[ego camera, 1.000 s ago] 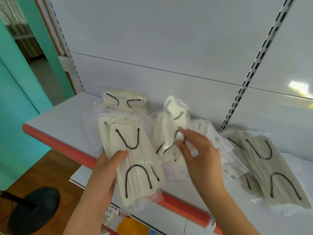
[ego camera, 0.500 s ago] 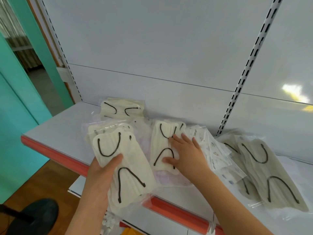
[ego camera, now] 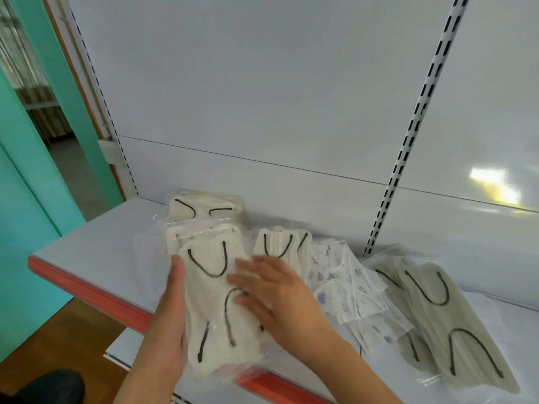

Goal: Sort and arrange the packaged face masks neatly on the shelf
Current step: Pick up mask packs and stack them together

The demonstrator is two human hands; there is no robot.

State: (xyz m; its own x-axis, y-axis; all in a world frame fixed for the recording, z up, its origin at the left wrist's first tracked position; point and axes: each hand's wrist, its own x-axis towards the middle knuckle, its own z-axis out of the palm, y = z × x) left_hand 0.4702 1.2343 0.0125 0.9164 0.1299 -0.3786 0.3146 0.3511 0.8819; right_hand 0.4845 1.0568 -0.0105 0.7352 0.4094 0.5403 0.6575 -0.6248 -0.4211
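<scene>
Cream mask packet [ego camera: 215, 304] at the shelf's [ego camera: 96, 252] front edge, left hand [ego camera: 172, 313] gripping its side, right hand [ego camera: 274, 295] flat on top, fingers spread.

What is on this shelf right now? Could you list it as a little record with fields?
place: white shelf with an orange-red front edge
held pack: cream mask pack with black ear loops
left hand: grips the pack's left edge
right hand: lies flat on the pack, fingers straight
back left: another cream pack
middle: patterned white masks
right: greyish packs, overlapping
</scene>
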